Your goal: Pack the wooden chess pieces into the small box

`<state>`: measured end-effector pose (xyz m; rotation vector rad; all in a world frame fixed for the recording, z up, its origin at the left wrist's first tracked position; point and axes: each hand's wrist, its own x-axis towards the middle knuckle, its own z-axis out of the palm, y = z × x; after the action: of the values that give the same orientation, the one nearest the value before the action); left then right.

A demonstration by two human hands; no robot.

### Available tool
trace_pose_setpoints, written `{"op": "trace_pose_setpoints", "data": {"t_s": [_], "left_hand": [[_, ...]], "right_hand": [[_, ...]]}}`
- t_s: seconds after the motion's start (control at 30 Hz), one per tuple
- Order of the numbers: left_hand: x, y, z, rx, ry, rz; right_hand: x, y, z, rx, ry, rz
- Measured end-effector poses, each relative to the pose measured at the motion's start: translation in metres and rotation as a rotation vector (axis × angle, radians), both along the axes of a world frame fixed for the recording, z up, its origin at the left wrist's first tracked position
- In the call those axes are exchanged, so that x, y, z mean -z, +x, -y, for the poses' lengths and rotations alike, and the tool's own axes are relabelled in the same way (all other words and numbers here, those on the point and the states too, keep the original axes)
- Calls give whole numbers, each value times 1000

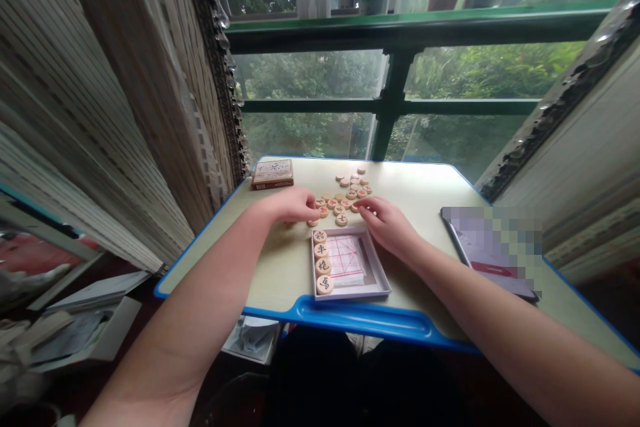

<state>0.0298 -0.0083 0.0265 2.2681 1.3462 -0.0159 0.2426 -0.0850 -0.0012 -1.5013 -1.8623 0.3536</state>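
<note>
My left hand (297, 204) has its fingers bent together at the left edge of a loose group of round wooden Chinese chess pieces (332, 204). One piece (313, 222) shows partly under those fingertips. On the other side of the group, the thumb and fingers of my right hand (379, 215) close on a Chinese chess piece (355, 207). Between my forearms lies a shallow white box (379, 265). Down its left side runs a column of several pieces with black characters (323, 267), and a folded paper board with red lines (345, 259) lies beside them.
A box lid with printed writing (273, 173) rests at the table's back left. A dark-edged tablet (487, 257), partly pixelated, lies on the right. The table has a blue rim and a blue front groove (365, 319). Curtains flank a green-framed window (395, 105) behind it.
</note>
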Motion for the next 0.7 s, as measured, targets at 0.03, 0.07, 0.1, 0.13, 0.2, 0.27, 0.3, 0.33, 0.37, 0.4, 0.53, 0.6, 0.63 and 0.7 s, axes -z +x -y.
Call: {"op": "trace_pose_setpoints", "data": {"t_s": [0.03, 0.07, 0.1, 0.13, 0.2, 0.27, 0.3, 0.33, 0.37, 0.4, 0.53, 0.6, 0.63, 0.7], "left_hand": [[1, 0, 0, 2, -51, 1], [1, 0, 0, 4, -93, 7], [1, 0, 0, 8, -122, 20], [1, 1, 1, 16, -137, 37], [1, 3, 2, 40, -145, 73], [0, 5, 4, 65, -142, 87], [0, 7, 5, 81, -116, 85], [1, 8, 6, 98, -66, 82], [2, 9, 5, 114, 4, 82], [3, 10, 5, 128, 87, 85], [7, 10, -1, 109, 376, 99], [9, 11, -3, 86, 444, 83], [9, 11, -4, 86, 465, 76], [10, 13, -4, 99, 489, 74]], "right_hand": [[0, 0, 0, -2, -11, 6], [0, 0, 0, -3, -17, 13], [0, 0, -1, 3, -15, 18], [-1, 1, -1, 17, -5, 20], [-3, 6, -2, 60, 33, 19], [-6, 14, -6, 113, 88, 36], [-7, 18, -8, 140, 118, 53], [-7, 23, -11, 165, 144, 73], [-7, 27, -13, 185, 164, 93], [-6, 30, -16, 201, 173, 113], [0, 37, -23, 230, 106, 207], [1, 36, -22, 246, 28, 245], [0, 36, -21, 268, -12, 248], [-4, 36, -18, 331, -66, 236]]}}
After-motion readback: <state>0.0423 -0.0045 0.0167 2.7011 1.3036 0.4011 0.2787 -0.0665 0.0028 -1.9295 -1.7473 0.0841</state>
